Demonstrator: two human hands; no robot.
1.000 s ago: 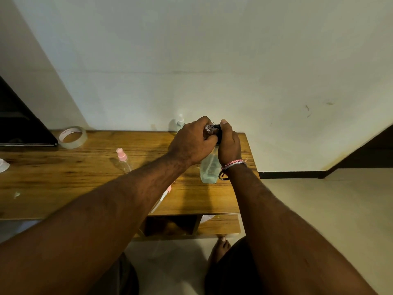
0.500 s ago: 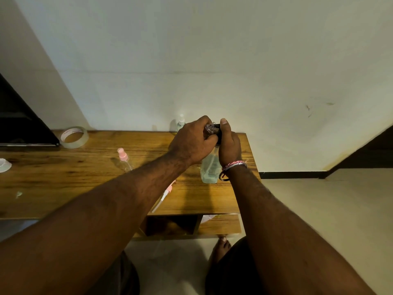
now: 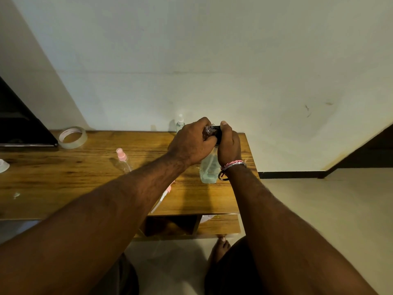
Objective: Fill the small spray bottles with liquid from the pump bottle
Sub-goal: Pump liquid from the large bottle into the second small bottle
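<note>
A clear pump bottle [image 3: 209, 169] with pale liquid stands near the right end of the wooden table [image 3: 63, 179]. My right hand [image 3: 228, 143] wraps around its black pump head. My left hand [image 3: 192, 142] grips a small clear spray bottle [image 3: 209, 129] with its threaded open neck held against the pump nozzle. A second small spray bottle [image 3: 123, 159] with a pink cap stands left of my arm. A third small bottle [image 3: 180, 123] stands by the wall. A pink-topped sprayer piece with a white tube [image 3: 163, 195] lies on the table under my left forearm.
A roll of clear tape [image 3: 72, 137] lies at the back left beside a dark screen [image 3: 19, 124]. A white cap-like object [image 3: 3, 166] sits at the left edge. The table's right edge is close to the pump bottle; bare floor lies beyond.
Almost nothing differs; both hands stay on the small bottle and pump head, with only a slight shift of the view.
</note>
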